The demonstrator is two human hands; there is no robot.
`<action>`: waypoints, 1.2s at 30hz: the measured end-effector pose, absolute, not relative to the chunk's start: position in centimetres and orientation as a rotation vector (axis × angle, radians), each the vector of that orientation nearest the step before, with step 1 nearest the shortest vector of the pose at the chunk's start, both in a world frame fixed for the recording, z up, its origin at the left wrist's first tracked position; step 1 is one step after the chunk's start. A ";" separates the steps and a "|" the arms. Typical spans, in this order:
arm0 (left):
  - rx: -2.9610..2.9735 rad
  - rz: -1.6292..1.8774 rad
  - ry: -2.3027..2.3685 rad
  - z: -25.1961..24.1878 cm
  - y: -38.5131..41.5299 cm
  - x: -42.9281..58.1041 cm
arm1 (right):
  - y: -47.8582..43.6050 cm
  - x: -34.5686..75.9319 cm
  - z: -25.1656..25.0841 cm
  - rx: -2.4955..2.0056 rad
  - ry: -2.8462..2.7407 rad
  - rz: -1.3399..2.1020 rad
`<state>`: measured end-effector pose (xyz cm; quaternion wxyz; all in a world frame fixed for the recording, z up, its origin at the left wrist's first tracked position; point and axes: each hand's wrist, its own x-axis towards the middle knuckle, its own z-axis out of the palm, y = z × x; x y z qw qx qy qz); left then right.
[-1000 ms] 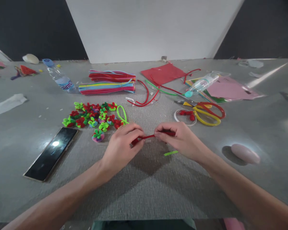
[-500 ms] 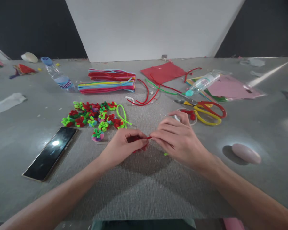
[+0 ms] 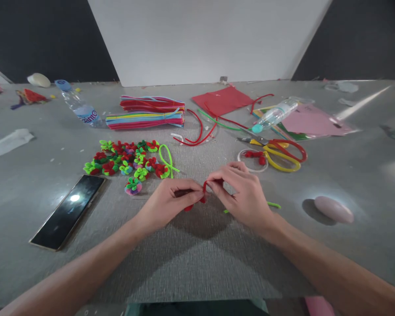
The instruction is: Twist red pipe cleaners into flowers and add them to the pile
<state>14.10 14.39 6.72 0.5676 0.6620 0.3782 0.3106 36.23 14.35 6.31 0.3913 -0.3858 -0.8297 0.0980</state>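
Near the middle of the table, my left hand [image 3: 171,199] pinches a red pipe cleaner [image 3: 204,186], with rounded red loops showing below its fingers. My right hand [image 3: 238,191] has thumb and index finger closed on the free end, which bends upward between the two hands. Part of the red piece is hidden by my left fingers. A light green pipe cleaner [image 3: 274,205] lies under my right hand, showing on both sides of it. Left of my hands sits a pile of small red and green pipe-cleaner flowers [image 3: 125,160], with a green loop [image 3: 166,158] beside it.
Bundled pipe cleaners [image 3: 148,119] lie at the back, beside a water bottle [image 3: 80,107]. Scissors [image 3: 283,153] and a white ring [image 3: 253,169] are at the right, a phone [image 3: 67,213] at the left. Beyond are red felt [image 3: 224,98], another bottle [image 3: 274,115] and a pinkish oval object [image 3: 334,209].
My right hand has lowered and turned, its fingers curling in. The red end between my hands, straight before, now bends upward. More of the green pipe cleaner and the white ring shows.
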 end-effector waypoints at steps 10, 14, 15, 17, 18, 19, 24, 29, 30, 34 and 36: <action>1.503 0.794 0.904 6.2 14.4 14.2 | 13.8 35.6 5.9 -1.100 -2.075 0.511; 1.477 0.790 0.947 6.4 14.3 14.4 | 13.7 35.4 5.8 -1.092 -2.099 0.525; 1.488 0.794 0.953 6.4 14.3 14.4 | 13.7 35.4 5.8 -1.092 -2.104 0.528; 1.509 0.803 0.962 6.4 14.2 14.6 | 13.7 35.3 5.7 -1.090 -2.114 0.536; 1.517 0.806 0.967 6.3 14.1 14.6 | 13.7 35.4 5.7 -1.090 -2.119 0.538; 1.523 0.809 0.972 6.3 14.1 14.7 | 13.7 35.4 5.7 -1.092 -2.124 0.541; 1.548 0.807 1.011 6.2 13.9 14.8 | 13.7 35.5 5.5 -1.101 -2.142 0.551; 1.592 0.825 1.006 6.1 14.0 14.7 | 13.7 35.5 5.4 -1.091 -2.150 0.563; 1.600 0.825 1.003 6.0 14.0 14.7 | 13.7 35.5 5.4 -1.091 -2.151 0.574; 1.600 0.818 0.984 5.8 14.1 14.7 | 13.7 35.6 5.3 -1.091 -2.160 0.606; 1.603 0.820 0.994 5.7 14.1 14.7 | 13.6 35.5 5.3 -1.095 -2.167 0.617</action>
